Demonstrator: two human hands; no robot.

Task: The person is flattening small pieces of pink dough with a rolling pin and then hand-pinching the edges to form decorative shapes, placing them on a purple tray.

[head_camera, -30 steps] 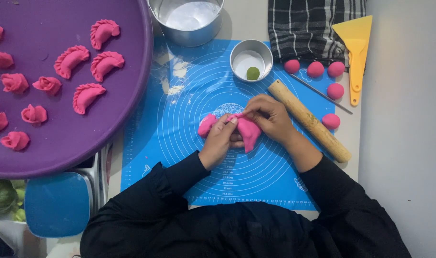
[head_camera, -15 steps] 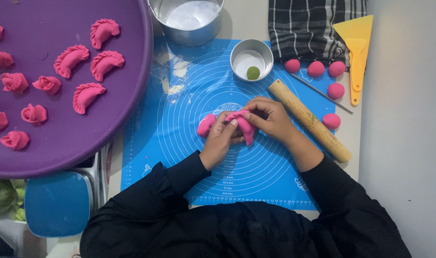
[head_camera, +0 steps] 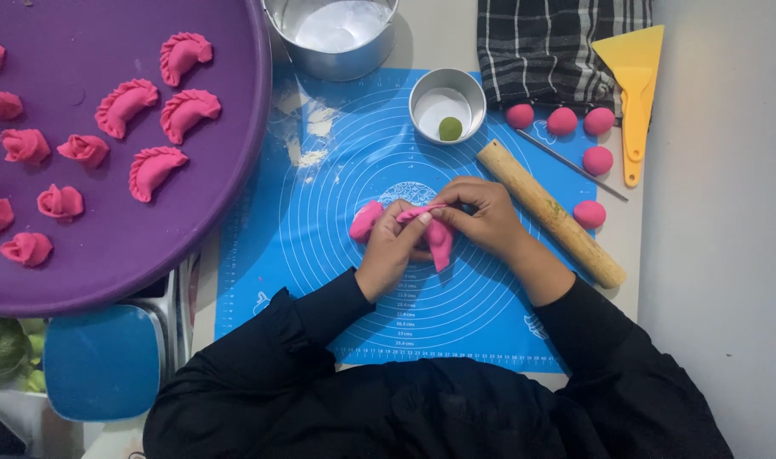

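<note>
Both hands meet over the middle of a blue silicone baking mat (head_camera: 320, 212). My left hand (head_camera: 390, 251) and my right hand (head_camera: 483, 217) pinch a piece of pink dough (head_camera: 437, 234) between their fingertips; its folded edge runs between the thumbs and a flap hangs down toward me. One end of the dough (head_camera: 367, 219) sticks out to the left of my left hand. Black sleeves cover both forearms.
A purple round tray (head_camera: 226, 170) at left bears several shaped pink dumplings (head_camera: 154, 170). A wooden rolling pin (head_camera: 549, 212), several pink dough balls (head_camera: 589, 213), a thin stick (head_camera: 566, 163), a yellow scraper (head_camera: 633, 85), a checked cloth (head_camera: 549, 42), a small bowl (head_camera: 447, 104) with a green ball and a flour pot (head_camera: 337, 34) lie around.
The fingers have worked along the dough's edge, folding it tighter; the hanging flap has grown narrower. Both hands stay in the same spot over the mat.
</note>
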